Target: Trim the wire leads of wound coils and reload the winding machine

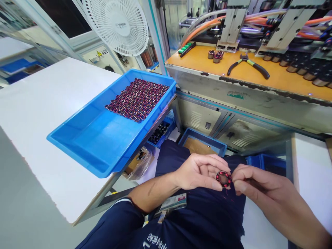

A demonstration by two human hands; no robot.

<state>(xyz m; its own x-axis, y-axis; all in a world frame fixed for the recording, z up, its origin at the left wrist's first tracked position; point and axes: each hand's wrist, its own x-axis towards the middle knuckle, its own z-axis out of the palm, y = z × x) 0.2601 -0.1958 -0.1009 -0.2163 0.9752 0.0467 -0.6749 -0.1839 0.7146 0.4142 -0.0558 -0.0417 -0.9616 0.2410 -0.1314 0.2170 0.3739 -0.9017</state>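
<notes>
My left hand (198,173) holds a small ring-shaped motor stator (218,177) between thumb and fingers, above my lap. Red wire coils sit around the stator's dark ring, and its round opening faces me. Thin red wire ends (227,194) seem to hang below it. My right hand (261,186) is closed in a pinch at the stator's right edge. Whatever is between its fingertips is too small or hidden to make out.
A blue tray (85,129) with many similar stators (140,98) stands on a white table (33,103) at left. Cutting pliers (246,64), several stators (215,55) and a pen (187,49) lie on the machine's orange top (202,67). Another blue bin (220,147) sits below; a fan (118,26) is behind.
</notes>
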